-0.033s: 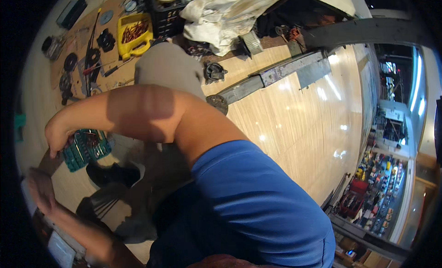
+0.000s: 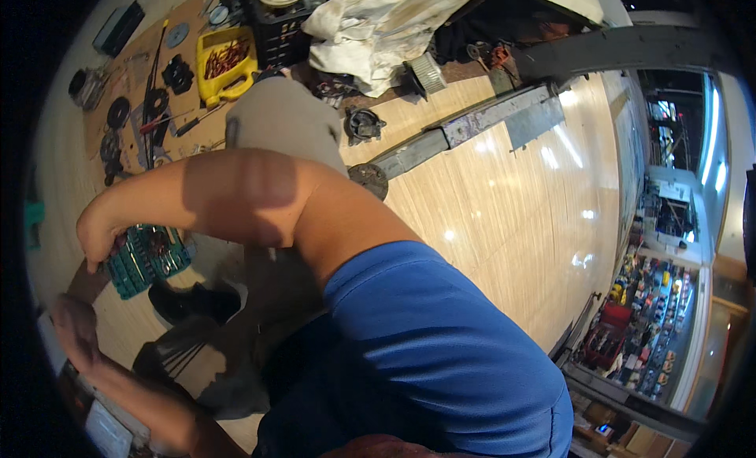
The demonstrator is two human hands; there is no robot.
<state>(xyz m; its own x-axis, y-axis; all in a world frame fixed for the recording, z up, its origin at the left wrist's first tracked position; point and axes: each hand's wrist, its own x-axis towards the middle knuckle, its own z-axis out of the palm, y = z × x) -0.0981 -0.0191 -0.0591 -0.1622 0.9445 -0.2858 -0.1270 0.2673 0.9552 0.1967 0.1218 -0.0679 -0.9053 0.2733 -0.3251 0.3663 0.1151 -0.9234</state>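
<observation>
Head view. Both hands at the far left of the frame. Right hand (image 2: 98,227), bare, at mid-height, the arm running back to a blue short sleeve (image 2: 441,324); wrist bent, fingers pointing down. Left hand (image 2: 75,326), bare, lower and blurred, its forearm rising from the lower edge. Hands apart, one above the other, a dim brownish shape (image 2: 87,283) between them; identity unclear. Cannot tell whether either hand is closed on it.

Open green tool case (image 2: 135,273) with rows of metal pieces: left of frame, just below the right forearm and right of the right hand, on the pale wood-look floor (image 2: 472,222). Black shoe (image 2: 189,302) just below the case.

Upper left: brown cardboard sheet (image 2: 214,131) bearing dark round parts and hand tools. On its right side, cut-open yellow plastic container (image 2: 213,93) of copper-coloured pieces (image 2: 227,58); black lattice-sided plastic crate (image 2: 277,39) beside it.

Top centre: crumpled off-white cloth (image 2: 346,48); below it a round black part (image 2: 364,125). Long grey metal beam (image 2: 472,131) slants to the right of that.
</observation>
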